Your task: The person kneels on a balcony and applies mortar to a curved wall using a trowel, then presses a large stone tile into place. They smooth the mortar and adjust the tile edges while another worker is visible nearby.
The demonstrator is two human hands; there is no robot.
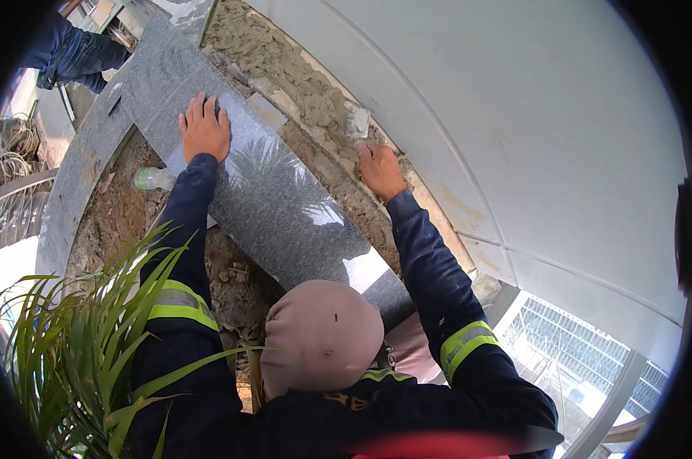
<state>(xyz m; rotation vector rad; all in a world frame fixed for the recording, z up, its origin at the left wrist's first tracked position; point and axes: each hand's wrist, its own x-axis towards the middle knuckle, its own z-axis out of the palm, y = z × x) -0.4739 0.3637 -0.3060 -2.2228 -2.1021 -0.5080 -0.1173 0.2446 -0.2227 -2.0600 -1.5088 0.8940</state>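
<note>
My left hand (206, 131) lies flat on a polished grey granite slab (266, 191), its fingers slightly spread. The slab runs diagonally from the far left toward my knee (323, 336). My right hand (382, 170) is closed round the handle of a trowel, mostly hidden by the fingers. The trowel's blade (357, 121), smeared with mortar, rests at the edge of wet grey mortar (292, 73). That mortar fills the far part of a strip between the slab and a white panelled wall (529, 138).
A clear plastic bottle (155, 178) lies on bare soil (116, 214) beside my left forearm. Long green leaves (78, 352) cover the lower left. Another person's legs (78, 57) stand at the far left. Metal grating (591, 352) shows at the lower right.
</note>
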